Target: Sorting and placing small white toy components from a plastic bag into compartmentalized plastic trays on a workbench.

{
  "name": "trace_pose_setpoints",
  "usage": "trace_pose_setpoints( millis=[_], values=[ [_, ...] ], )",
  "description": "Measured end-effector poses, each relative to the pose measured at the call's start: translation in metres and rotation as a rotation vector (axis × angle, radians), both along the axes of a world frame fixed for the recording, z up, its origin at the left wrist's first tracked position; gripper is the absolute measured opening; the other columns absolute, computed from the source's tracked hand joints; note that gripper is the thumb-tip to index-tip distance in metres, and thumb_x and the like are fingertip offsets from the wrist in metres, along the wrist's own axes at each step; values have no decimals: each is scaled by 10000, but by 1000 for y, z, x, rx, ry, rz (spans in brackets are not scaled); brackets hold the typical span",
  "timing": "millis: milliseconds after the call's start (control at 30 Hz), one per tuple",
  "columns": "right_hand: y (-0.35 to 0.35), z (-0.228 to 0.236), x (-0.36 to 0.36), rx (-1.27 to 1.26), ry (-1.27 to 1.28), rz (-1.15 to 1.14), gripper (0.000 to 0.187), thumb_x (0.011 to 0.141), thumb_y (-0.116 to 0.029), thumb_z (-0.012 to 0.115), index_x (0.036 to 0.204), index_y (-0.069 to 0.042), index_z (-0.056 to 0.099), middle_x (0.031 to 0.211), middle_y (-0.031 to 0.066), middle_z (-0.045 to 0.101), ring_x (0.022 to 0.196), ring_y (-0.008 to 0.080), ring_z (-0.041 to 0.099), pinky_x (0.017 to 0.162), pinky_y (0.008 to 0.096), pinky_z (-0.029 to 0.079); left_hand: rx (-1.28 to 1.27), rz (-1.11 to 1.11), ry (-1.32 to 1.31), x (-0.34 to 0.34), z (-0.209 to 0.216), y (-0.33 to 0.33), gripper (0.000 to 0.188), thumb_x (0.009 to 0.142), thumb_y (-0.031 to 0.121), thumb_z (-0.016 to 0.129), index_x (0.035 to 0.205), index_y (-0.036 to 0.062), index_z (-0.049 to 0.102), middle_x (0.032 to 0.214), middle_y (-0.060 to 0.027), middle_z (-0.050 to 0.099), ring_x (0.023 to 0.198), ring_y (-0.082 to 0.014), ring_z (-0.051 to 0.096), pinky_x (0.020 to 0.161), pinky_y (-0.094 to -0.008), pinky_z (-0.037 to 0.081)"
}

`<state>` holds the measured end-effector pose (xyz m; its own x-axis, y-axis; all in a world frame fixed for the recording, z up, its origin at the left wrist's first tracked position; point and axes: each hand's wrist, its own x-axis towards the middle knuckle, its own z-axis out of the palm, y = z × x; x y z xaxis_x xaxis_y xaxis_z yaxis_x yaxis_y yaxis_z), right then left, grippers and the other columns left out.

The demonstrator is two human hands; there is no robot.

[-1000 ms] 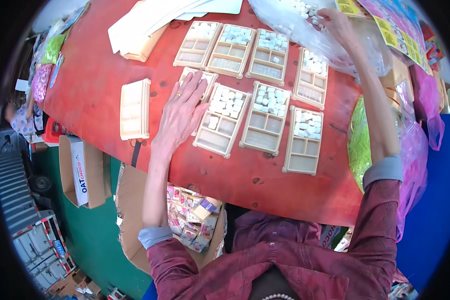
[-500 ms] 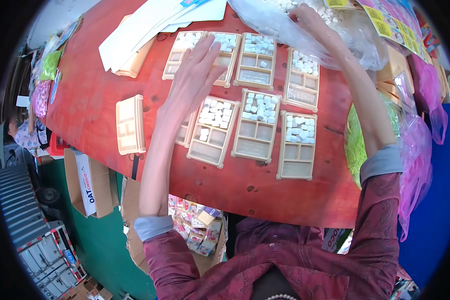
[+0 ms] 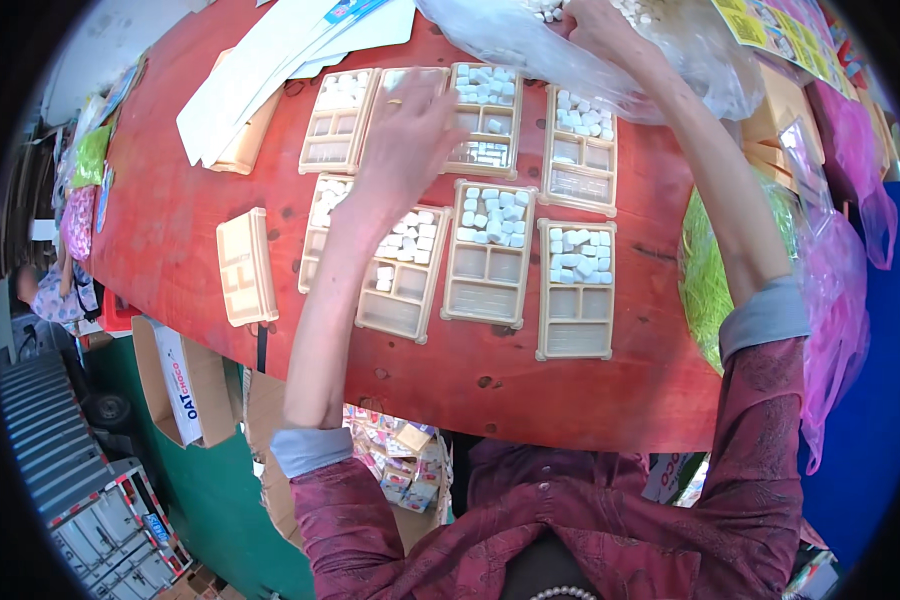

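My left hand [image 3: 410, 130], slightly blurred, hovers palm down over a beige divided tray [image 3: 382, 92] in the far row. Its thumb stands apart from the bent fingers, and the fingertips partly hide the tray. At the top edge, my right hand [image 3: 600, 32] is curled among small white marshmallow-like pieces [image 3: 635, 12] at a clear plastic bag [image 3: 530, 50]; what its fingers hold is hidden. Several similar trays stand in two rows, such as a near tray [image 3: 578, 310]. White pieces [image 3: 580, 255] fill their far compartments, with a few stray ones in smaller compartments.
An upturned beige tray [image 3: 247, 268] lies on the red table [image 3: 420, 385], left of the rows. White cards [image 3: 260, 80] cover more trays at the far left. Pink plastic bags [image 3: 835, 320] and a green bag [image 3: 710, 280] hang at the right. An open carton [image 3: 188, 385] stands below.
My left hand has lowered slightly and blurred over the far-row tray, its fingers more bent. My right hand stays at the bag, now nearer the top edge. The whole view has shifted, moving the trays leftward.
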<state>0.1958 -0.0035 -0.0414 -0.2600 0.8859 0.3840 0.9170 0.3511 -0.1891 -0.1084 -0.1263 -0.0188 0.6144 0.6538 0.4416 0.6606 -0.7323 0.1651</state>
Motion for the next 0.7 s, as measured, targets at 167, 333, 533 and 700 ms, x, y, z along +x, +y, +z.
trace_pose_setpoints(
  millis=[167,333,533,700],
  values=[
    [3,0,-3,-82,-46,-84,284,747,-288,672,705,-7,669,690,245,617,658,384,629,605,448,506,-18,-127,-53,38,-10,1,156,749,53,674,896,27,631,912,-102,588,1010,-313,533,865,-402,453],
    [4,-1,-4,-115,-51,-96,310,738,-304,674,655,-6,657,655,239,609,633,380,624,588,442,498,58,-67,-33,46,-13,11,7,675,-13,625,676,-12,618,819,-147,588,797,-322,593,736,-407,488],
    [8,-11,1,-65,32,-65,320,724,-322,681,672,-7,674,653,225,616,616,364,624,580,433,495,3,-77,49,50,-4,15,93,729,46,676,765,-5,607,820,-122,558,814,-299,584,703,-386,485],
    [-2,-20,10,131,327,242,313,721,-325,705,692,-13,692,670,224,623,629,350,633,599,429,501,-178,-47,-236,59,6,26,97,757,24,647,807,-24,579,841,-156,581,780,-307,590,686,-389,460]
  ],
)
